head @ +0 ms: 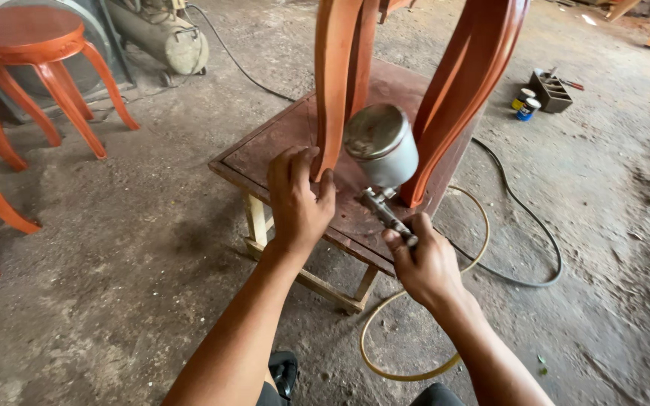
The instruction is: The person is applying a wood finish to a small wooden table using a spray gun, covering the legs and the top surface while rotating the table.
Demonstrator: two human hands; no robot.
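Observation:
An orange-lacquered wooden stool stands on a low stained work table (280, 143); only its curved legs show. My left hand (297, 199) grips the foot of the near left stool leg (334, 83). My right hand (424, 263) holds the handle of a spray gun (385, 210) with a round metal cup (381, 144) on top, pointed at the legs. The near right stool leg (460, 98) rests on the table beside the cup.
Several orange stools (35, 53) stand at the left. A compressor tank (163, 34) sits at the back. A yellow hose (385, 368) and a dark hose (528, 218) loop on the dirt floor. Small tins (524, 105) and a tray (551, 92) lie at right.

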